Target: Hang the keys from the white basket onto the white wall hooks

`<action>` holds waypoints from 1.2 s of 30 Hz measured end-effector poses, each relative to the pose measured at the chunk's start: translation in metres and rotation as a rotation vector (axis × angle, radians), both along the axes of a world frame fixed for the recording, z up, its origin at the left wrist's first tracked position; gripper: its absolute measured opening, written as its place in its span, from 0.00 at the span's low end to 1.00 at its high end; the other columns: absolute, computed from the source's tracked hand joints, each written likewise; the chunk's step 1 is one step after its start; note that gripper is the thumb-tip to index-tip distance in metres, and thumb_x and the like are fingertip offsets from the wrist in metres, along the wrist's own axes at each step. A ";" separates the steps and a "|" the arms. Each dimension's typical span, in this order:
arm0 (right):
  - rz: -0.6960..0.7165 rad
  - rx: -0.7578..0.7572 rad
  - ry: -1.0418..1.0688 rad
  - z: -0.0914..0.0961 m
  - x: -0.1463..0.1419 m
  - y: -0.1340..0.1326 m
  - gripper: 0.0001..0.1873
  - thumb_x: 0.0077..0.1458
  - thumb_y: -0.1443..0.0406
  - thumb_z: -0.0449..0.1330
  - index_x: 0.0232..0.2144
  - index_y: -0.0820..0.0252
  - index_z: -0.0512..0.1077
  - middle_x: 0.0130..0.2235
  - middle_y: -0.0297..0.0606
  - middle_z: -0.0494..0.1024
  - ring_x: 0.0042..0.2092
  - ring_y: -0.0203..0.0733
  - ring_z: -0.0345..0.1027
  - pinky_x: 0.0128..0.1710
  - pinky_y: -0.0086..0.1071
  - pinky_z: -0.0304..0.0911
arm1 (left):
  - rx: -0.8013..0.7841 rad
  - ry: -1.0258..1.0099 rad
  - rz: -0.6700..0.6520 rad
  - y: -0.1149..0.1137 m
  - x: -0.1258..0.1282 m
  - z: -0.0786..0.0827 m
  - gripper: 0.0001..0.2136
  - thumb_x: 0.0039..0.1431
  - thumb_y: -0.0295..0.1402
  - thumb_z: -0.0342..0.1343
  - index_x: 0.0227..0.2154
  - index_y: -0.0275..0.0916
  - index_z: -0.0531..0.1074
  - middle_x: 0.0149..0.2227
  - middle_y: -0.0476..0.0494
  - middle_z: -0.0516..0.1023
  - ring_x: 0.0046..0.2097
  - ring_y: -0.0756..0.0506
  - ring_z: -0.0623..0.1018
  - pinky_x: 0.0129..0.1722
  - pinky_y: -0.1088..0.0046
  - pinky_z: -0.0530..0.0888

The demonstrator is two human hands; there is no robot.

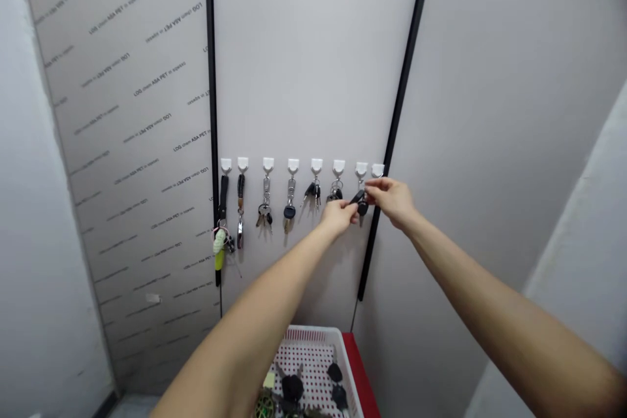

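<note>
A row of white hooks (292, 164) runs across a grey wall panel, and key bunches hang from most of them. Both my arms reach up to the hook second from the right (361, 168). My left hand (337, 217) pinches a black-headed key (358, 197) hanging there. My right hand (392, 200) is closed on the same bunch from the right, fingers near its ring. The rightmost hook (377, 170) is bare. A bunch with a green and white fob (219, 247) hangs at the far left.
Below, a white perforated basket (337, 339) holds several more black keys and rests on a red surface (361, 372). Two black vertical strips (398, 111) frame the panel. A film-covered panel (127, 144) stands on the left.
</note>
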State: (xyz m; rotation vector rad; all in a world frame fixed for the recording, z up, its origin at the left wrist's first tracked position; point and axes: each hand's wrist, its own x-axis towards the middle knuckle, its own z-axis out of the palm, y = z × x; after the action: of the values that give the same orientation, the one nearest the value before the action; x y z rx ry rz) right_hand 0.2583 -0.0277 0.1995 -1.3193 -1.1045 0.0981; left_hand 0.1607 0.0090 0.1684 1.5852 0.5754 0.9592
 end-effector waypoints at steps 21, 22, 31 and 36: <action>-0.391 -0.036 -0.370 -0.061 0.004 -0.006 0.14 0.37 0.68 0.49 0.30 0.66 0.67 0.29 0.40 0.71 0.27 0.34 0.62 0.30 0.29 0.58 | -0.083 0.250 0.034 0.005 -0.019 -0.071 0.09 0.45 0.26 0.46 0.31 0.30 0.66 0.21 0.49 0.68 0.17 0.58 0.64 0.19 0.84 0.61; -0.337 -0.085 -0.405 -0.080 -0.003 -0.013 0.14 0.38 0.68 0.49 0.30 0.65 0.67 0.29 0.40 0.71 0.27 0.34 0.62 0.30 0.29 0.58 | -0.065 0.301 0.012 0.004 -0.032 -0.088 0.10 0.44 0.25 0.46 0.31 0.30 0.66 0.21 0.49 0.68 0.18 0.58 0.64 0.20 0.83 0.61; 0.451 -0.707 -0.604 -0.251 -0.094 -0.055 0.12 0.39 0.69 0.48 0.29 0.63 0.68 0.31 0.39 0.71 0.32 0.35 0.62 0.33 0.27 0.55 | 0.187 0.792 0.015 -0.012 -0.145 -0.227 0.12 0.43 0.28 0.44 0.32 0.32 0.67 0.25 0.46 0.70 0.26 0.51 0.67 0.27 0.78 0.63; 0.379 -0.881 -0.718 -0.265 -0.115 -0.051 0.14 0.35 0.67 0.52 0.30 0.60 0.67 0.29 0.39 0.71 0.31 0.38 0.62 0.30 0.28 0.53 | 0.365 0.940 -0.029 -0.029 -0.160 -0.244 0.12 0.41 0.27 0.46 0.31 0.37 0.67 0.29 0.46 0.70 0.32 0.49 0.68 0.32 0.76 0.63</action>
State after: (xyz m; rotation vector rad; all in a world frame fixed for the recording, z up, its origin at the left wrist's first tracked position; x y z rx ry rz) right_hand 0.1437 -0.0784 -0.0654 -1.9746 -2.0617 0.4587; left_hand 0.0003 -0.0204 -0.0755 2.3579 1.0444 0.2374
